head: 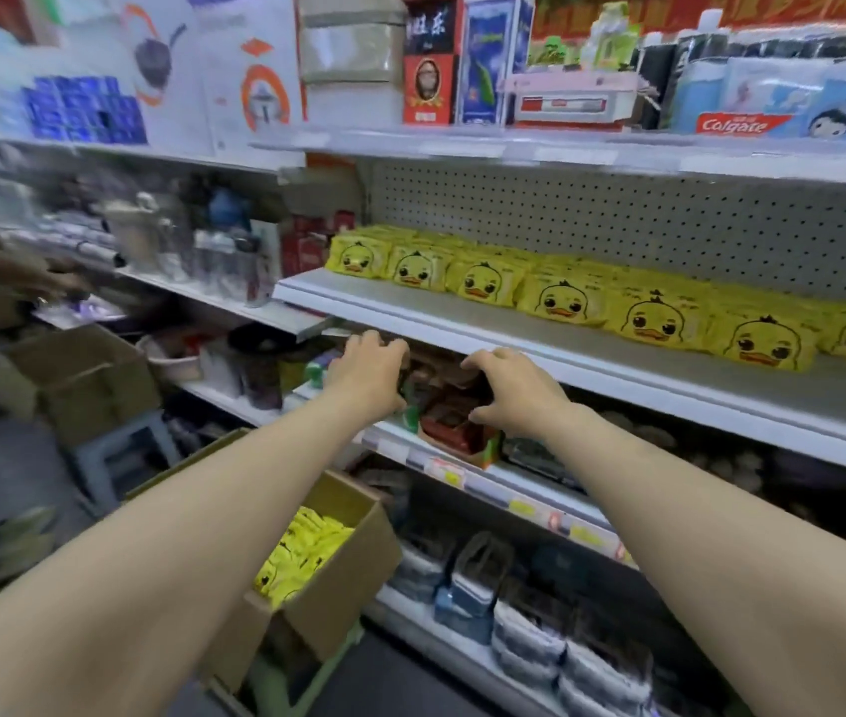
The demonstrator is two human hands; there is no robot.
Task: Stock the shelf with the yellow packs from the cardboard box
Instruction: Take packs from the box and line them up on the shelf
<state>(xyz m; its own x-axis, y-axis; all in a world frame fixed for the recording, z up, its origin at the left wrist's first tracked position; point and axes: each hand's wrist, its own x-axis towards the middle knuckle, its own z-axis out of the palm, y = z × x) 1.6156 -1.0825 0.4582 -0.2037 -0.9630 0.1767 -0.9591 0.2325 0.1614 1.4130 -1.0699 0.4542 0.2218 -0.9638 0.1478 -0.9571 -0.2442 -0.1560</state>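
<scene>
Yellow packs (560, 297) printed with duck faces are standing in a row along the white shelf (488, 323), faces outward. More yellow packs are lying heaped inside the open cardboard box (338, 577) below.

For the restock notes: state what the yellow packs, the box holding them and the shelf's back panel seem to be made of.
Yellow packs: likely soft plastic film, glossy, with printed duck faces and puffy edges.
Cardboard box: brown cardboard, matte, with folded flaps.
Back panel: apparently painted metal pegboard, pale grey, with regular rows of small holes.
</scene>
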